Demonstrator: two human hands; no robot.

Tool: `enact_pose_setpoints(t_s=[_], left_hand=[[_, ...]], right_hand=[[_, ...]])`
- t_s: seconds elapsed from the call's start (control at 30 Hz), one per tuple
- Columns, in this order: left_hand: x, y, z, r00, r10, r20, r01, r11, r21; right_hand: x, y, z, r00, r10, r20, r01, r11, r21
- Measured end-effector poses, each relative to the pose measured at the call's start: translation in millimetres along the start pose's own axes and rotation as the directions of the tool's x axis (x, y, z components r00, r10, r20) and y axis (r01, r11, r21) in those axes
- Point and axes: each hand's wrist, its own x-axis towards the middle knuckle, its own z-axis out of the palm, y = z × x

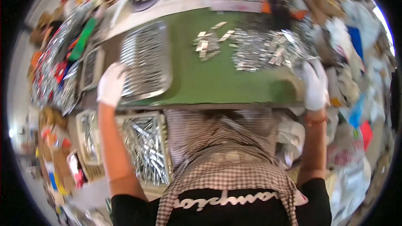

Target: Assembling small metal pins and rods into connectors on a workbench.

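Observation:
My left hand [112,86], in a white glove, is at the left edge of a metal tray [168,75], its fingers curled against the rim. Rows of slim, shiny metal pieces [144,58] fill that tray. Over on the right, my right hand [315,84], gloved too, reaches the outer end of a loose pile of flat shiny metal pieces [268,50]. Motion smears its fingertips, so whether they hold a piece is unclear. Between tray and pile, a small cluster of the same strips [207,44] lies on the green tabletop [197,81].
A pink box [236,6] of metal parts stands at the back. Below the table's left edge, a pale crate [165,142] holds many long metal strips. To the left is a narrow tray [90,69] beside heaped packets. Plastic bags [351,175] crowd the right side.

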Motion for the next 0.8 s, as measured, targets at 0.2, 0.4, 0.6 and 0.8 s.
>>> enact_pose_setpoints(t_s=[0.2, 0.4, 0.6, 0.8], left_hand=[[2, 77, 1, 0.985, 0.043, -0.164, -0.026, 0.994, 0.108], [33, 199, 50, 0.962, 0.247, -0.116, -0.264, 0.95, -0.167], [49, 205, 96, 0.982, 0.119, -0.147, -0.138, 0.982, -0.132], [43, 209, 92, 0.979, 0.06, -0.194, -0.095, 0.98, -0.177]], right_hand=[[-2, -36, 13, 0.802, 0.573, 0.165, -0.433, 0.368, 0.823], [-5, -39, 16, 0.795, 0.568, 0.215, -0.455, 0.322, 0.83], [-8, -41, 27, 0.755, 0.616, 0.225, -0.535, 0.38, 0.755], [-8, -34, 31, 0.742, 0.632, 0.223, -0.549, 0.382, 0.744]])
